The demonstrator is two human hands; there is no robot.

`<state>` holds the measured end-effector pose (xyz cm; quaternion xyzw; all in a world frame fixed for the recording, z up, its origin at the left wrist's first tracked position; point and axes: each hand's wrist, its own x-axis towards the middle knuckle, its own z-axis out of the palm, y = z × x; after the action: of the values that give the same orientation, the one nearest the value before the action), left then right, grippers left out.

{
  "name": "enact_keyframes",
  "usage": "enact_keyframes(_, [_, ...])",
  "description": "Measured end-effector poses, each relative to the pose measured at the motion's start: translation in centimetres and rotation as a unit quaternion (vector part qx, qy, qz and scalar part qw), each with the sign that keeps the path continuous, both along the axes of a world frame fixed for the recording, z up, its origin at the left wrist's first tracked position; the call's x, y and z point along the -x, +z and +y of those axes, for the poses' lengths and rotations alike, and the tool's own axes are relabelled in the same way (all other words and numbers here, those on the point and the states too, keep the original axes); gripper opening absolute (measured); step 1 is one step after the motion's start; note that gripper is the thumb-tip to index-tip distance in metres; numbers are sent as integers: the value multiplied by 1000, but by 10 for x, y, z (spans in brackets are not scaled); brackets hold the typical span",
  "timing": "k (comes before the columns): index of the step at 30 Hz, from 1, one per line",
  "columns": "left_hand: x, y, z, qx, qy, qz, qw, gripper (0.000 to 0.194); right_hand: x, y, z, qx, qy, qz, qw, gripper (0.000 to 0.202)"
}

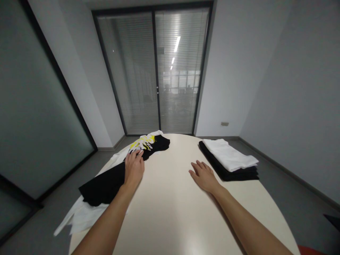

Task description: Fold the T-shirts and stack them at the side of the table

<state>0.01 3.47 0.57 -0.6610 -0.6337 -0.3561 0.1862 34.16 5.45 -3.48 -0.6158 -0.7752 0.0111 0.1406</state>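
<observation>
On the left of the table lies a black T-shirt (106, 186) with a yellow and white print (143, 142). My left hand (135, 168) is on it, fingers bent and closed on the fabric near the print; the fingertips are partly hidden. White clothing (86, 217) lies beneath the black shirt and hangs over the table's left edge. My right hand (204, 176) is open, its fingers spread low over the tabletop, holding nothing. Just to its right is a stack of folded clothes, with a white folded garment (230, 154) on top of black folded garments (239, 176).
The pale table (170, 209) has a rounded far edge. Behind it stand glass doors (156, 71) with blinds, and a wall socket (224, 124) is on the back wall. Part of a red object (305, 250) shows at the bottom right.
</observation>
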Motion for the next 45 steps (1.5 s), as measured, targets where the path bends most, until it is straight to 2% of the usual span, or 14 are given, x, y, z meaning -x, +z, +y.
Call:
enact_keyframes(3, [-23,3,-10,40,-137,31,989,32,0,1,0,-3,1,5,1000,52])
enact_keyframes(6, [-48,2,-23,158,-281,86,943,28,-1,1,0,-2,0,10,1000,51])
enact_keyframes(7, [-55,2,-27,183,-300,92,931,26,-1,1,0,-1,0,11,1000,51])
enact_keyframes(10, [-69,4,-33,175,-259,77,947,31,-2,0,1,0,-1,12,1000,52])
enact_keyframes(14, [-64,5,-29,91,-59,56,993,43,-2,-3,2,-5,0,13,1000,51])
enact_keyframes(17, [-54,-1,-23,126,32,35,991,46,-2,-6,3,-9,0,12,1000,51])
enact_keyframes(22, [-56,-3,-22,140,-41,36,989,30,-3,-7,4,-26,2,20,999,49])
enact_keyframes(25, [-70,4,-31,112,-146,70,980,27,-1,-4,3,-38,19,43,998,46])
enact_keyframes(29, [-86,13,-44,149,-262,109,947,31,6,7,-2,-67,93,88,990,46])
enact_keyframes(31, [-86,14,-46,168,-235,97,953,37,12,14,-7,-67,144,106,982,48])
enact_keyframes(35, [-73,8,-39,167,-59,28,984,43,24,27,-22,-34,266,114,957,56])
enact_keyframes(37, [-64,1,-31,189,-15,-10,982,43,28,32,-28,-16,309,109,945,59])
enact_keyframes(40, [-57,-6,-17,221,-60,-76,970,40,31,35,-33,-3,335,103,937,59])
enact_keyframes(45, [-64,-2,-16,156,-151,-120,969,42,32,37,-33,-30,316,158,935,51])
